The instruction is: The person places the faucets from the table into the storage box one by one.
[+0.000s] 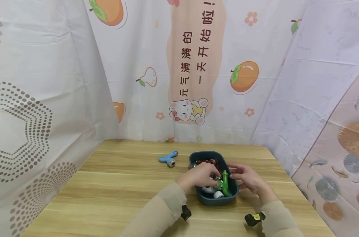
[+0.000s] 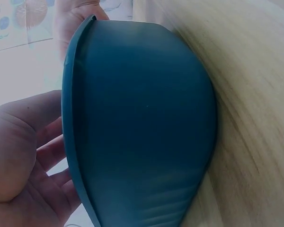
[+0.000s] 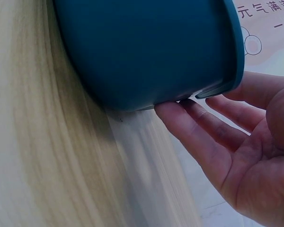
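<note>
A dark teal plastic bin [image 1: 210, 201] stands on the table and holds several toy-like pipe pieces. My left hand [image 1: 201, 176] reaches over its left rim; the fingertips are down among the pieces, beside a small green one, and whether they pinch it is hidden. A green bent pipe [image 1: 225, 184] lies along the bin's right side. White pieces [image 1: 218, 194] and dark brown ones [image 1: 212, 161] also show inside. With fairly straight fingers, my right hand [image 1: 247, 177] touches the bin's outer right wall, as the right wrist view confirms [image 3: 236, 142].
A light blue branched pipe piece [image 1: 169, 159] lies on the wooden table [image 1: 123, 184], left of the bin and further back. Printed curtains [image 1: 155, 108] hang behind the table and along both sides.
</note>
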`<move>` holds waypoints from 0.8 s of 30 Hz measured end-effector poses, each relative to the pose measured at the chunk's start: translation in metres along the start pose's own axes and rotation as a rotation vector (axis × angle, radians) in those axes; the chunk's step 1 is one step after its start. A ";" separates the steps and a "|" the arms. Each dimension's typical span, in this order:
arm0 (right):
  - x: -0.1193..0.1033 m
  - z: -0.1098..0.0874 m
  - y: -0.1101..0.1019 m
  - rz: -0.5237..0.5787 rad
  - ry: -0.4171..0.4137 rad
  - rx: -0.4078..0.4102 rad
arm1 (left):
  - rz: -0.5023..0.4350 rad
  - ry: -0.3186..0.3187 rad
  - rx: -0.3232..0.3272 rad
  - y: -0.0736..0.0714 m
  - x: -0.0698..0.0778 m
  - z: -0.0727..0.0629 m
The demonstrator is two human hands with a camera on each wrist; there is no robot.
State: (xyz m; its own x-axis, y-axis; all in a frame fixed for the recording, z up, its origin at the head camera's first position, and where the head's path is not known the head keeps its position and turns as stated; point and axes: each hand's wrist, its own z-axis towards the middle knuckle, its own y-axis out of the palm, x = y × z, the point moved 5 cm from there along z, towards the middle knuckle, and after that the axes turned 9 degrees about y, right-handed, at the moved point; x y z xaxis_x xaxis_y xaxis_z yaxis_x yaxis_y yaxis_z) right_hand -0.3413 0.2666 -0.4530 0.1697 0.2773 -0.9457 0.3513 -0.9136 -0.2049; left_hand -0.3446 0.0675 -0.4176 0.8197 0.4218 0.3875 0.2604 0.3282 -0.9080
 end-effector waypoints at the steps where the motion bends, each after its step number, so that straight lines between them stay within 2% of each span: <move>1: 0.000 0.000 0.000 -0.002 -0.002 -0.002 | -0.002 0.000 0.000 0.000 0.000 0.000; 7: 0.000 0.000 -0.001 -0.010 -0.002 0.001 | -0.016 -0.007 0.019 -0.003 0.000 -0.001; 12: 0.001 0.001 -0.001 -0.006 0.006 0.008 | 0.010 0.014 0.053 -0.009 0.001 -0.005; 17: 0.000 0.001 -0.001 -0.008 0.007 0.012 | 0.045 0.034 0.092 -0.021 0.001 -0.009; 24: 0.000 0.001 0.000 -0.001 0.013 0.015 | 0.057 0.010 0.124 -0.040 -0.002 -0.017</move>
State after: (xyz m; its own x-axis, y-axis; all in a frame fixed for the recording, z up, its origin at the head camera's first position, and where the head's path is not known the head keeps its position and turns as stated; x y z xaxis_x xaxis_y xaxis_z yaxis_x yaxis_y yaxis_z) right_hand -0.3424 0.2662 -0.4538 0.1817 0.2818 -0.9421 0.3381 -0.9176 -0.2093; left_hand -0.3481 0.0388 -0.3854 0.8366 0.4341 0.3341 0.1489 0.4067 -0.9013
